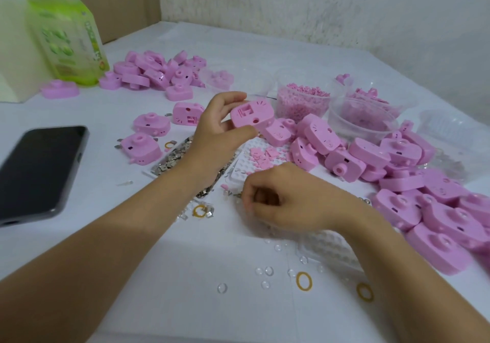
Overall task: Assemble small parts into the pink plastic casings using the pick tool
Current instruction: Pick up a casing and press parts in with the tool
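The left hand (220,128) grips the pink plastic camera-shaped casing (250,117) above the white worktop (185,297), on the far side of the right hand (275,202), whose curled fingers hide whether they hold anything.

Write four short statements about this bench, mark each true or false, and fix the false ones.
1. The left hand holds a pink casing off the table. True.
2. The phone has a lit screen. False: it is dark.
3. The right hand reaches into a tub. False: it is low over the table, nearer the camera than the clear tubs.
4. Yellow rings lie on the table. True.
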